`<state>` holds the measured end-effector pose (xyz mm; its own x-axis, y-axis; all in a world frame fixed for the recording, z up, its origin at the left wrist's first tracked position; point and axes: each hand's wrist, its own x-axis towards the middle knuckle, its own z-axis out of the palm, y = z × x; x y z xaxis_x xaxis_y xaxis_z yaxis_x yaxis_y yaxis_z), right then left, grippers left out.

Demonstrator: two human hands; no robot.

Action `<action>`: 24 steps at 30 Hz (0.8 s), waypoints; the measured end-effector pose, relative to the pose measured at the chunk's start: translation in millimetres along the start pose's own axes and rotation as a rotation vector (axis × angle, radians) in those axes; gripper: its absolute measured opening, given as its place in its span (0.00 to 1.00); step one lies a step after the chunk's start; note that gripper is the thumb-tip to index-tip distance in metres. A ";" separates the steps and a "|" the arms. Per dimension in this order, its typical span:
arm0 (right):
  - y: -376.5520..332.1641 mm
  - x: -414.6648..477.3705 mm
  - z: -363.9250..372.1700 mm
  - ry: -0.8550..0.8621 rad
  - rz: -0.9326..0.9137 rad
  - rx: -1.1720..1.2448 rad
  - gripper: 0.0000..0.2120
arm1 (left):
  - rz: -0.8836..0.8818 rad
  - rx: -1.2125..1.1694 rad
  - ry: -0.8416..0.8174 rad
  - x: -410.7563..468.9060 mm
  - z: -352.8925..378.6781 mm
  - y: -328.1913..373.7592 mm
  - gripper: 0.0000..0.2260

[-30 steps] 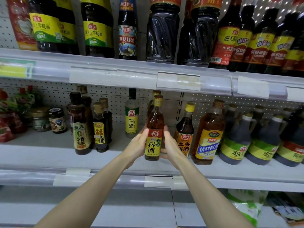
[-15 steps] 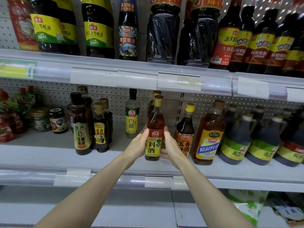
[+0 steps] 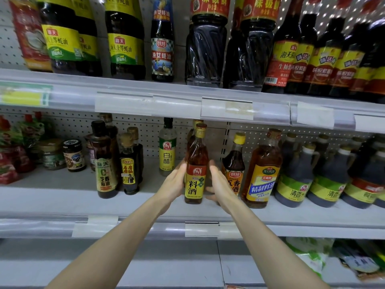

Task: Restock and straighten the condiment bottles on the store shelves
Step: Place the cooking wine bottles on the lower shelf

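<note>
Since a moment ago the grip on the cooking wine bottle has loosened: both hands then wrapped its lower half, and now the fingers lie straighter. The bottle has not shifted; it stands upright near the front edge of the middle shelf, with a like bottle just behind it.

Its yellow label reads 料酒 under a red band. To its left, further back, a pale bottle reads 白醋, and further left a dark one reads 海天 and 芝香麻油. To the right stand a 厨邦 bottle with a yellow cap, an amber bottle marked 精制料酒, and dark jugs marked 清香. On the upper shelf, labels read 海天上等蚝油, 渔女蚝油 and 味极鲜.

Both forearms reach up from below. The left hand lies flat against the bottle's left side, fingers pointing up. The right hand flanks the right side with straight fingers, its palm seemingly just off the glass; neither hand clasps the bottle
</note>
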<state>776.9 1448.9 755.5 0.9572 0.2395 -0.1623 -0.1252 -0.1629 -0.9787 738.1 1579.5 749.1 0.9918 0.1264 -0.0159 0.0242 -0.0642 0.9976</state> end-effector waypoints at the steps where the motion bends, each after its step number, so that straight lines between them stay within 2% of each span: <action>1: -3.7 -4.8 -0.1 0.009 -0.004 0.002 0.24 | -0.011 0.007 0.016 -3.1 -2.2 2.4 0.22; 4: -13.7 -16.9 -2.9 0.037 -0.026 0.016 0.25 | -0.013 0.052 0.044 -13.9 -7.7 11.0 0.24; 13: -30.2 -85.3 -4.0 0.061 -0.161 -0.054 0.26 | 0.134 0.085 0.064 -82.6 -16.9 41.4 0.24; 18: -46.0 -166.6 0.3 0.060 -0.270 -0.064 0.24 | 0.205 0.077 0.087 -163.1 -22.0 65.6 0.24; 24: -57.5 -266.9 13.7 0.042 -0.414 -0.072 0.24 | 0.317 0.110 0.119 -274.1 -27.7 95.5 0.18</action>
<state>525.0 1407.5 853.4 0.9328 0.2598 0.2498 0.2897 -0.1282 -0.9485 465.1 1566.1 850.6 0.9308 0.1970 0.3078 -0.2629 -0.2240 0.9385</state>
